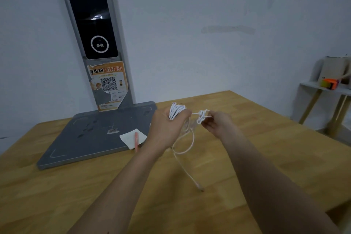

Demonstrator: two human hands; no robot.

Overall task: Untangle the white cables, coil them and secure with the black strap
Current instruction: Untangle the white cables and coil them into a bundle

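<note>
Plainly light, limp stuff over the wooden table point(247, 138): white cables point(187, 135), part bundled in the left hand point(167, 127), fingers curled round the coil point(175, 111), slack loop and plug end drooping near. Right hand point(218, 125) pinching the small knot point(202, 117); best teased apart there, gently. No black strap visible.

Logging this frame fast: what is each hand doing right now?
Left hand: grips the bundle of white cable loops.
Right hand: pinches the white cable knot.
</note>
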